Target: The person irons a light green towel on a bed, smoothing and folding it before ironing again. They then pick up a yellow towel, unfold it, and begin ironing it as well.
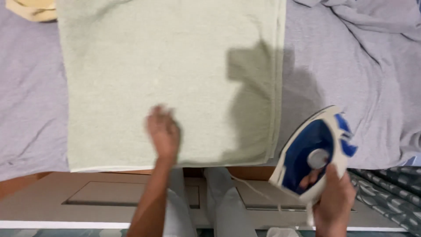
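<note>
Grey bedsheet, one green towel, one iron

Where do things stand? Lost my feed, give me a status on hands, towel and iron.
Left hand flat on the pale green towel. Right hand grips the blue and white iron, held off the towel's right edge. Towel lies on a grey sheet; nothing on it.

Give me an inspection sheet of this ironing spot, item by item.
Surface: bed under a wrinkled grey sheet.
Job's things: pale green towel, folded and spread flat; blue and white iron, raised off the towel's right edge.
Clutter: yellow cloth at the top left corner.
Hands: left hand flat on the towel; right hand grips the iron's handle.
Cables: white cord trails from the iron.
Surroundings: wooden bed frame, patterned fabric at right.
</note>
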